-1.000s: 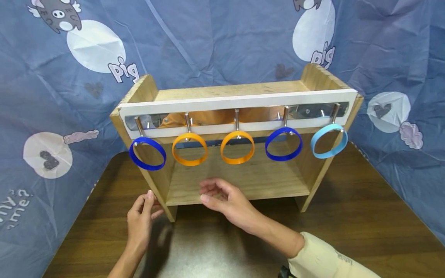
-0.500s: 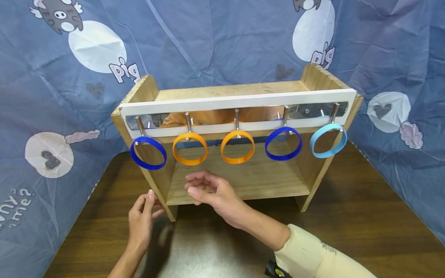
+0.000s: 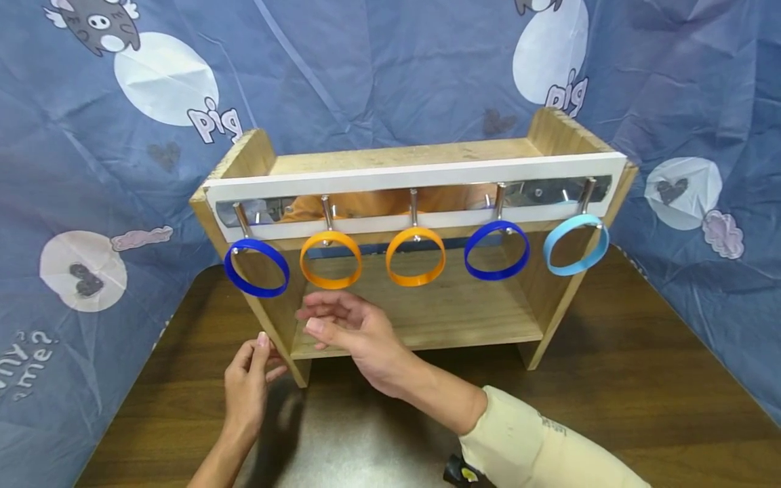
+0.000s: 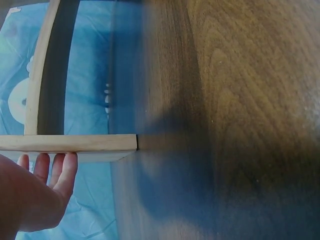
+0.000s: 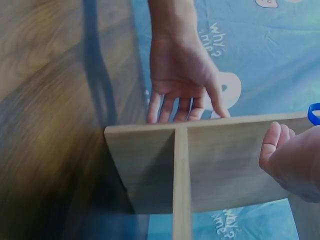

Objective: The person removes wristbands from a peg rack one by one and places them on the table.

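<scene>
A wooden shelf unit (image 3: 470, 298) stands on the table. Along its front hooks hang a dark blue ring (image 3: 261, 292), an orange ring (image 3: 331, 283), a second orange ring (image 3: 416, 280), another dark blue ring (image 3: 497, 274) and a light blue ring (image 3: 566, 270). My left hand (image 3: 246, 386) touches the lower left side panel (image 4: 100, 143), fingers fairly straight on its outer face and thumb by the front edge. Below the left orange ring, my right hand (image 3: 360, 335) hovers before the shelf, fingers loosely bent, holding nothing. No ring touches it.
A white rail (image 3: 366, 177) with a mirror-like metal strip carries the metal hooks (image 3: 414, 207). The dark wooden table (image 3: 586, 400) extends on both sides. Blue printed cloth (image 3: 378, 74) encloses the back and sides.
My right hand has moved left and slightly up, from below the gap between the orange rings to below the left orange one. My left hand stays at the side panel. The rings stay hung.
</scene>
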A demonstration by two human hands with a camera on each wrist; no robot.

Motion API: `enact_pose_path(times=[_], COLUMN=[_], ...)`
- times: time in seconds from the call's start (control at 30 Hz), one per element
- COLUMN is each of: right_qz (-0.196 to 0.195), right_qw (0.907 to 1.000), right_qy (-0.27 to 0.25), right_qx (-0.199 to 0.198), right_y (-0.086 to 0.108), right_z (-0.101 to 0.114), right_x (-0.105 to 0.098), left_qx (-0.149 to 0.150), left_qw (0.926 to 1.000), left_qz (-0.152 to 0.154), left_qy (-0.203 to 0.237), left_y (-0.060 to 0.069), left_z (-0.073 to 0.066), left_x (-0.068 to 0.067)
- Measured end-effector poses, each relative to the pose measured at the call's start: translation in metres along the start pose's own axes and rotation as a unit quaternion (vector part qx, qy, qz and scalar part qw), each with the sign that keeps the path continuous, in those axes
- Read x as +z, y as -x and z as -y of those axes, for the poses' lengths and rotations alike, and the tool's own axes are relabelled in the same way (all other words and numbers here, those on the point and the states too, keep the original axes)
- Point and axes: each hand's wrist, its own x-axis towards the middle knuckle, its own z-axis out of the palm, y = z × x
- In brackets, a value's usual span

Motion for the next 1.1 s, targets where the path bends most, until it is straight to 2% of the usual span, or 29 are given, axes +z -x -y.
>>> enact_pose_path(times=[0.17, 0.37, 0.7, 1.1], right_qz=[-0.001, -0.016, -0.072, -0.114], right_qw=[0.9996, 0.9959, 0.9762, 0.9705], right_qy=[-0.028, -0.088, -0.202, -0.212], right_qx=[0.0, 0.007, 0.03, 0.007], right_y=[-0.006, -0.014, -0.023, -0.031], right_z=[0.001, 0.003, 0.004, 0.003], right_x=[0.007, 0.018, 0.04, 0.051], left_qx=[0.002, -0.002, -0.009, -0.009], left_qw=[1.0, 0.9999, 0.9997, 0.9998], left_qz=[0.004, 0.003, 0.004, 0.006], left_qy=[0.001, 0.01, 0.021, 0.015], left_y=[0.0, 0.0, 0.0, -0.001], left_z=[0.0, 0.0, 0.0, -0.001], left_x=[0.0, 0.0, 0.0, 0.0])
